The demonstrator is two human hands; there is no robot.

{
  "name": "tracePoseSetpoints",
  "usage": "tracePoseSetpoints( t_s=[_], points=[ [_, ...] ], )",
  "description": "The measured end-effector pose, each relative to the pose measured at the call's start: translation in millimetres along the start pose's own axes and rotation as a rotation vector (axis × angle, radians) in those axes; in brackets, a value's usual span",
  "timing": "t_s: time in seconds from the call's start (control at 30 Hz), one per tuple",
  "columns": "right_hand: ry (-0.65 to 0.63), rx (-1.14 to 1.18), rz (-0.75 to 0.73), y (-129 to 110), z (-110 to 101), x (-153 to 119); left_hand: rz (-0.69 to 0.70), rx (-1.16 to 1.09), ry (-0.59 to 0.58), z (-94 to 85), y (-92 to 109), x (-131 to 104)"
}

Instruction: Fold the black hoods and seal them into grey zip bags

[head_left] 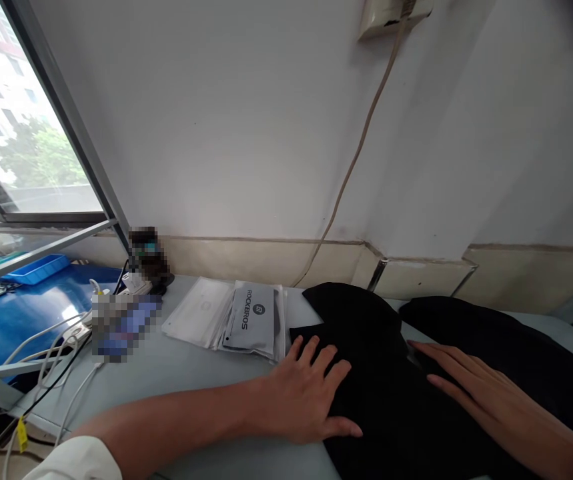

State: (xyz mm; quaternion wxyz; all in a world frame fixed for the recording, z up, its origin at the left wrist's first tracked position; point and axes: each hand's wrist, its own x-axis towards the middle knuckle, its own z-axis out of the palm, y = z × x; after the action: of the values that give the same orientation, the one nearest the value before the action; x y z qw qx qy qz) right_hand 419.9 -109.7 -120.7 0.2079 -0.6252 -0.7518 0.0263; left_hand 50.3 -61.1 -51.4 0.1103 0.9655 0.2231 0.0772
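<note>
head view: left hand (pixel 303 393), fingers spread, should anchor the soft black cloth (pixel 386 407) beneath, and right hand (pixel 491 390), fingers together, smooth lightly away from those fingertips.

White wall (pixel 246 133), bright window (pixel 31 133) left, grey table (pixel 181 370)

Both hands (pixel 311 390) on black cloth (pixel 391 400), packets (pixel 256 319) near.

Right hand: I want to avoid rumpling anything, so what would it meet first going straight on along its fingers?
The right hand would probably meet the rounded part of the black cloth first, though its height is unclear.
</note>
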Motion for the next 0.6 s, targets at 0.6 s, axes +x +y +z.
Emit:
tracePoseSetpoints(
  t_s=[0.6],
  points=[
    [-0.021,-0.005,0.086,24,-3,-11,0.268,-0.032,-0.099,-30.5,11,-17]
  ],
)
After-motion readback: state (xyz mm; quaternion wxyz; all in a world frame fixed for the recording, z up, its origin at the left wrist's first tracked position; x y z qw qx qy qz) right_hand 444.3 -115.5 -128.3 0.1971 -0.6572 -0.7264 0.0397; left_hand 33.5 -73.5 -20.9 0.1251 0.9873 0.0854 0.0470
